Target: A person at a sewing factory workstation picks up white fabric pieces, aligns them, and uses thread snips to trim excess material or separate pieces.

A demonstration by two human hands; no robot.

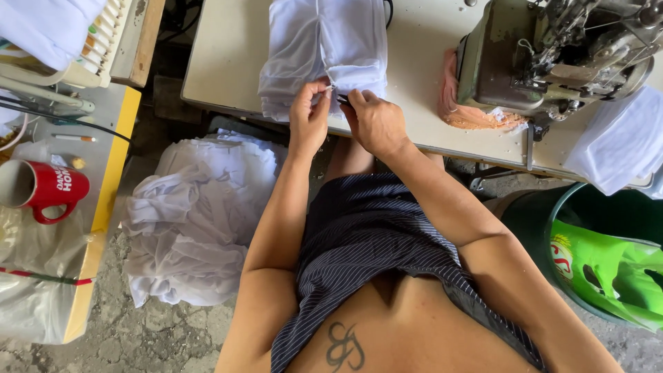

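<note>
At the far left, a red mug (40, 188) is seen on a yellow-edged side table (103, 200), with a clear plastic bag beside it. Further right, a heap of white cloth (190, 221) lies on the concrete floor beside the seated person's knee. At the centre, a folded white garment (324, 48) rests on the near edge of a cream sewing table (228, 62), its lower hem hanging toward the person. The left hand (309, 119) is held at that hem with thumb and fingertips pressed together, pinching a small fold of the fabric. Just beside it, the right hand (375, 122) is closed around a small dark tool, possibly thread snips, whose tip meets the same spot; the tool is too small to be identified with certainty. For this step, it is judged that the hem should be kept taut between the pinching fingers, so only loose thread is caught and the cloth is spared. At the right, an old green sewing machine (545, 55) is seen, with a green bin (552, 221) below.
</note>
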